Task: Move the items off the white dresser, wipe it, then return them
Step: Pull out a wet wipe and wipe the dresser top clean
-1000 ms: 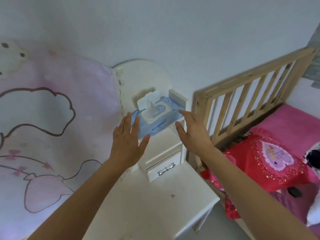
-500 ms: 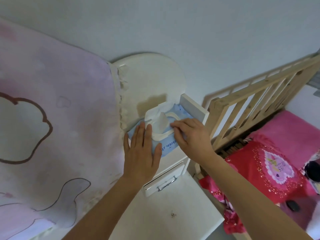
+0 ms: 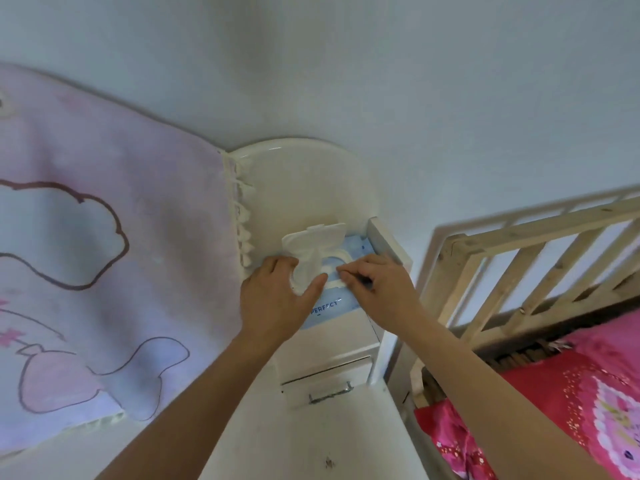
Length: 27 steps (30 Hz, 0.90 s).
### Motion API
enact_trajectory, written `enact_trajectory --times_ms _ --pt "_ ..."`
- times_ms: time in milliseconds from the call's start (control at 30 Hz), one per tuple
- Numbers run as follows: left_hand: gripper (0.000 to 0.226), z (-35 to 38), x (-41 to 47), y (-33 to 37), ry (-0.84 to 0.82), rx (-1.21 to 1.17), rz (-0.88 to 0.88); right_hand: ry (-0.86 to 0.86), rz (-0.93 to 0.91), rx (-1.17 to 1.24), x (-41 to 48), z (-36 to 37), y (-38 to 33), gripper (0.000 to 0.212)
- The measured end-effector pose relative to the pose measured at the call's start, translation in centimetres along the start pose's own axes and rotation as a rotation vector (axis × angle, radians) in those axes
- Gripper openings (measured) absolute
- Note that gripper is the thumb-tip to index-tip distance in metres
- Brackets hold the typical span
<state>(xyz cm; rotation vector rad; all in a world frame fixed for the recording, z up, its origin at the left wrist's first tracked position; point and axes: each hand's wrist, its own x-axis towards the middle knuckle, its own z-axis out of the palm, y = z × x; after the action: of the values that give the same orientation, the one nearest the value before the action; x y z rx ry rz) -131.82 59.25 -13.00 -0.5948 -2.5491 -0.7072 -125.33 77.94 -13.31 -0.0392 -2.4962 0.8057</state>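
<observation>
Blue wipes pack [image 3: 331,307] looks light and squashy, best held by its sides; left hand [image 3: 277,303] grips a wipe [image 3: 306,271], right hand [image 3: 381,289] pinches its opening.

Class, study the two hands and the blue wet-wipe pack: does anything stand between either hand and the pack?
Nothing visible does. The left hand lies on the wet-wipe pack, its thumb and fingers around the raised wipe; the right hand pinches at the pack's opening. The lid is flipped open.
</observation>
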Motion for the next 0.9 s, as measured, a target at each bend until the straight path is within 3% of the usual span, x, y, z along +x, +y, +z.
enact_trajectory --times_ms 167,267,467,633,800,900 --pt "0.018 1.0 -1.0 1.1 0.064 -0.163 -0.22 -0.108 -0.115 -0.097 1.5 -1.0 -0.6 0.024" --pt "0.017 1.5 -1.4 1.4 0.102 -0.17 -0.259 -0.241 -0.166 -0.194 4.0 -1.5 -1.3 0.032" --pt "0.03 1.2 -1.2 1.2 0.124 -0.147 -0.168 -0.449 -0.25 -0.2 6.4 -2.2 -2.0 0.021" --pt "0.024 0.8 -0.6 1.3 0.138 -0.102 -0.094 -0.439 -0.329 -0.264 6.8 -2.1 -2.7 0.021" --pt "0.025 0.1 0.4 1.4 0.113 -0.134 -0.136 -0.344 -0.559 -0.415 6.7 -1.4 -2.3 0.012" --pt "0.024 -0.2 0.4 1.1 0.118 -0.155 -0.111 -0.359 -0.579 -0.393 6.8 -1.6 -2.2 0.012"
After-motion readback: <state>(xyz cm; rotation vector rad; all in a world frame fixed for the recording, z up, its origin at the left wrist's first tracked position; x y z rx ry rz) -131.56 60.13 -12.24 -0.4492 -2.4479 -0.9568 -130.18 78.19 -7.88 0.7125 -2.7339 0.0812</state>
